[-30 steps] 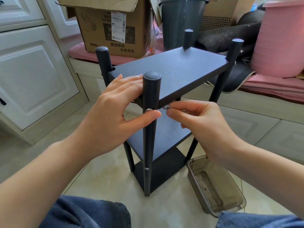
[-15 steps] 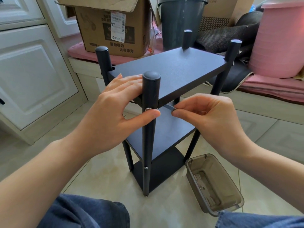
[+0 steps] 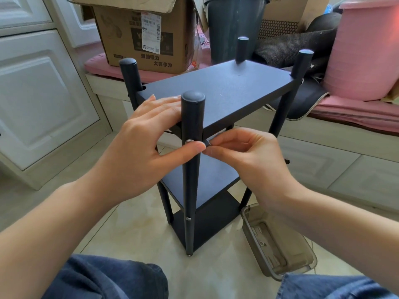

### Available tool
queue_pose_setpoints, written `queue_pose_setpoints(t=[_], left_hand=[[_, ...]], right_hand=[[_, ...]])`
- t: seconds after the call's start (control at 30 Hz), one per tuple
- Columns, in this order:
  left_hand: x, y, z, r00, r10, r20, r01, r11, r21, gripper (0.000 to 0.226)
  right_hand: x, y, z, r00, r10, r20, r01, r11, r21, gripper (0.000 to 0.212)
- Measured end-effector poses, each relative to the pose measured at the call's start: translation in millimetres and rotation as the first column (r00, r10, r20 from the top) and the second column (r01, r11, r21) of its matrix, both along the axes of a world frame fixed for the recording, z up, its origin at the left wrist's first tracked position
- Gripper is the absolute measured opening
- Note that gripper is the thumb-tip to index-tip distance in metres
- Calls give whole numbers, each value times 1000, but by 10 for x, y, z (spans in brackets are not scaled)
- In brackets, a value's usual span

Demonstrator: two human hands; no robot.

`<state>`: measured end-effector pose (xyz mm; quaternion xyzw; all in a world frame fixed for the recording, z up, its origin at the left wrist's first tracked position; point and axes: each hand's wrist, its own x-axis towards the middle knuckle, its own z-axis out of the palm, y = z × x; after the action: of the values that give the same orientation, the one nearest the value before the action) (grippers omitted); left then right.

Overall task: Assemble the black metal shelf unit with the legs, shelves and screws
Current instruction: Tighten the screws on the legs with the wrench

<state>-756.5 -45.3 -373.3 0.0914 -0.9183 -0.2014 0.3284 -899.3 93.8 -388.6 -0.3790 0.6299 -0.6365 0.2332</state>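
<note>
The black shelf unit stands upright on the tiled floor, with three shelves and four round legs. The near leg carries a silver screw at top-shelf height and a second screw lower down. My left hand lies with straight fingers on the top shelf's near corner, and its thumb presses the leg just under the upper screw. My right hand pinches a small metal hex key right beside that leg, thumb tip to thumb tip with the left.
A smoky clear plastic tray lies on the floor right of the unit with a screw in it. Behind are a cardboard box, a dark bin, a pink tub on a cushioned bench, and white cabinet doors at left.
My right hand has moved left with the hex key, back up against the near leg by the upper screw. My left hand has stayed in place.
</note>
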Motion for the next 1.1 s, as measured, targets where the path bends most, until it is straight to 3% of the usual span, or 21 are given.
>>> queue_pose_setpoints(t=[0.4, 0.83, 1.1], left_hand=[[2, 5, 8, 1000, 0, 0, 0, 1000, 5, 54], [45, 6, 73, 997, 76, -8, -76, 996, 56, 45], [50, -11, 98, 939, 316, -132, -263, 912, 314, 66]], right_hand=[[83, -184, -24, 987, 25, 158, -30, 999, 24, 10], [-243, 111, -186, 995, -87, -45, 95, 971, 217, 5], [-467, 179, -112, 980, -189, -66, 196, 970, 143, 12]])
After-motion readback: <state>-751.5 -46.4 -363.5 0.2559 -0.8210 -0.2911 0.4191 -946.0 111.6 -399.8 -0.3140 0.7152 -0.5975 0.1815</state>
